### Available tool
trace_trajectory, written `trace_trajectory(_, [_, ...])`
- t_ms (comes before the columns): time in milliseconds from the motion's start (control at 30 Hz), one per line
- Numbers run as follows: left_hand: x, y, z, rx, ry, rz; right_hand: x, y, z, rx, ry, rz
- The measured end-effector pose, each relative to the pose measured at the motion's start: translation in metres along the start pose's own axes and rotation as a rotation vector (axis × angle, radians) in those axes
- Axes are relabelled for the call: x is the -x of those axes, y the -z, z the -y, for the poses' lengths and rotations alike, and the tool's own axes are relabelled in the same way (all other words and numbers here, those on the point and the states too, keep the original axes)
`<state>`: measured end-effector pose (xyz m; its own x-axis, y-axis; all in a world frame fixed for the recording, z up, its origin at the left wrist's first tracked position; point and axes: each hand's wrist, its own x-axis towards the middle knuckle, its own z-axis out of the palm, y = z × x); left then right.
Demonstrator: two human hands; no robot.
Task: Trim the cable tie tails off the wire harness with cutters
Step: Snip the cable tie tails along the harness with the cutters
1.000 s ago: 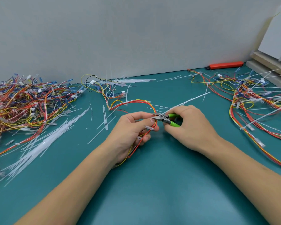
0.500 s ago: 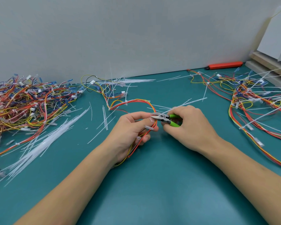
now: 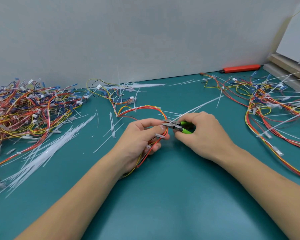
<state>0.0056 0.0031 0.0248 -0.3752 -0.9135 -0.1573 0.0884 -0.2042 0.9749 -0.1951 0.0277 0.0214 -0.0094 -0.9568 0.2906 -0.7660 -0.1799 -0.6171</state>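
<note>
My left hand (image 3: pixel 139 139) grips a red, orange and yellow wire harness (image 3: pixel 142 108) that loops away from it over the teal mat. My right hand (image 3: pixel 203 134) holds green-handled cutters (image 3: pixel 176 125), whose metal jaws sit at the harness just beyond my left fingertips. A long white cable tie tail (image 3: pixel 203 105) slants up and to the right from the jaws, over my right hand. The tie's head is hidden by fingers and jaws.
A dense heap of harnesses (image 3: pixel 24 108) fills the left. Cut white tie tails (image 3: pixel 47 149) lie scattered left of centre. More harnesses with long tails (image 3: pixel 274 108) spread at the right. A red tool (image 3: pixel 241 68) lies by the wall, beside wooden boards (image 3: pixel 287 66).
Both hands stay almost in place at the harness. The long white tail by the cutters has swung slightly and now slants up to the right.
</note>
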Motion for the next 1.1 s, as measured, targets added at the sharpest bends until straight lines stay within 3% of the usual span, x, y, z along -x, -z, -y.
trace_trajectory(1100, [-0.0005, 0.0018, -0.0019, 0.012, 0.031, 0.021, 0.0007, -0.0021, -0.0003, 0.063, 0.043, -0.069])
